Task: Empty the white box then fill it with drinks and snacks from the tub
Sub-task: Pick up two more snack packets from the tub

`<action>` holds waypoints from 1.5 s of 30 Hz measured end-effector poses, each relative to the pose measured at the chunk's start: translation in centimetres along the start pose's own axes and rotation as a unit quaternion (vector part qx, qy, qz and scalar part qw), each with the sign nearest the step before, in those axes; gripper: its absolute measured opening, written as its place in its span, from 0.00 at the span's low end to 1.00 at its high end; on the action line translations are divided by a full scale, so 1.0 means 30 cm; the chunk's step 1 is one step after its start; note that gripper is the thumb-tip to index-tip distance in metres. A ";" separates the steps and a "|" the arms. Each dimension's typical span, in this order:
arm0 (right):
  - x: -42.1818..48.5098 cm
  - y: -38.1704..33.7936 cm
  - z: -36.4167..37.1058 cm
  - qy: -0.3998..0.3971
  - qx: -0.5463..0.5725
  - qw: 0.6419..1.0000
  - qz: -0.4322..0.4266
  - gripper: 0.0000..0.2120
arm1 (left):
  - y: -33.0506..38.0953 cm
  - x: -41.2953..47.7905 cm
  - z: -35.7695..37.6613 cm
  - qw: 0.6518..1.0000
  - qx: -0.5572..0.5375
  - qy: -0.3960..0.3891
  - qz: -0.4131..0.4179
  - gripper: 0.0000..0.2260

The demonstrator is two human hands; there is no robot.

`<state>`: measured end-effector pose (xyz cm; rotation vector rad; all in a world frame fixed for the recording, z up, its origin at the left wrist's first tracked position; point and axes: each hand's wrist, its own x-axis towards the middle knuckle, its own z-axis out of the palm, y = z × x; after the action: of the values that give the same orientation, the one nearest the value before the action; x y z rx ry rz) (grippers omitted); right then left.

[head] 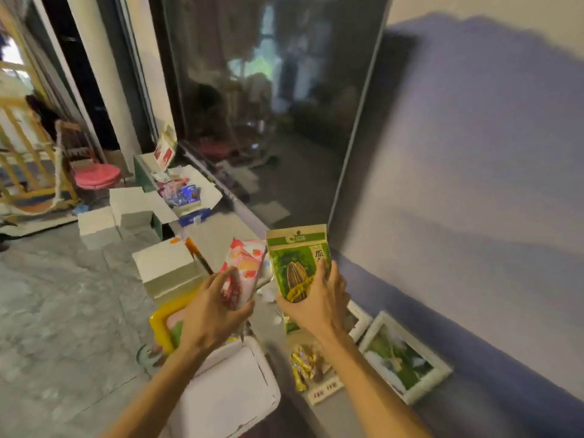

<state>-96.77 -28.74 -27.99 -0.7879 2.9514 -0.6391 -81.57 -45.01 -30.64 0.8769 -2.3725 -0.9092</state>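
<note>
My left hand (211, 308) grips the pink snack pack (245, 270), long axis up, top tilted right. My right hand (319, 298) holds the green seed bag (297, 260) upright beside it. White box (234, 384) is below, yellow tub (159, 317) left, framed picture (404, 355) right.

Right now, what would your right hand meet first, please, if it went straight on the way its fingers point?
Probably the television, near its lower corner. The right hand, gripping the green seed packet, points up toward it; nothing shows between; depth is unclear.
</note>
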 end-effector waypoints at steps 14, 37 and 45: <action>-0.612 0.731 -0.538 0.185 -0.030 0.928 0.322 0.66 | 0.798 -0.321 0.461 0.935 -0.036 -0.228 0.267 0.42; -1.112 1.795 -0.327 0.086 0.053 0.840 0.534 0.68 | 1.085 -1.204 1.469 0.914 0.050 -0.364 0.173 0.39; -1.075 1.838 -0.075 0.074 0.027 0.822 0.564 0.69 | 0.917 -1.212 1.649 0.903 0.075 -0.392 0.163 0.39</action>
<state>-95.01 31.15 -50.28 1.0323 2.7673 -0.6246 -96.72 17.23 -51.27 0.1162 -3.1680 -1.0818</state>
